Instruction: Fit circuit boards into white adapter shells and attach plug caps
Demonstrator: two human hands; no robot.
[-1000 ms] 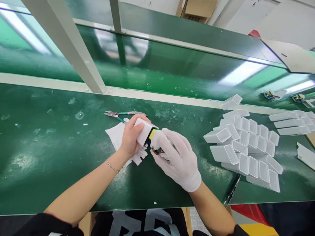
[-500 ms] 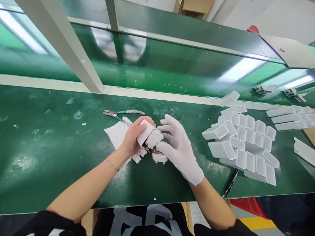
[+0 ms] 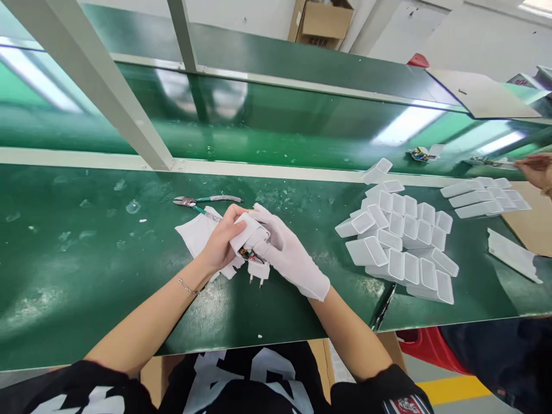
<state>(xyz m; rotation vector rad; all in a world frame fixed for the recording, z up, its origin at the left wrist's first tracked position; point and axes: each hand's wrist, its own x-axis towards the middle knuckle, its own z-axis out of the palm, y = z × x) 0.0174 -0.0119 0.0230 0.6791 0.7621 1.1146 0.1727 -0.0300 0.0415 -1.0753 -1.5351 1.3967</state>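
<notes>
My left hand (image 3: 224, 240), bare with a chain bracelet at the wrist, is closed around a white plastic housing (image 3: 244, 228). From its open end sticks a white block with coloured wires and circuit parts (image 3: 246, 253). My right hand (image 3: 288, 250), in a white glove, is closed on that white block (image 3: 257, 237); the thumb presses its near side and the fingers are partly hidden behind. Below hangs a white two-pin plug piece (image 3: 259, 269), pins pointing down. Under my left hand lies a white glove (image 3: 194, 236). Diagonal cutters (image 3: 207, 201) with green-grey handles lie just behind it.
Many white open-ended housings (image 3: 397, 221) are grouped at the right, with another stack (image 3: 485, 198) beyond. A black slim tool (image 3: 383, 307) lies near the front edge. A metal post (image 3: 129, 115) rises behind. Another person's hand (image 3: 537, 171) shows at far right.
My right hand has come in from slightly apart and closed on the white block. The plug piece now hangs with its pins more visible. The view has shifted, and another person's hand has appeared.
</notes>
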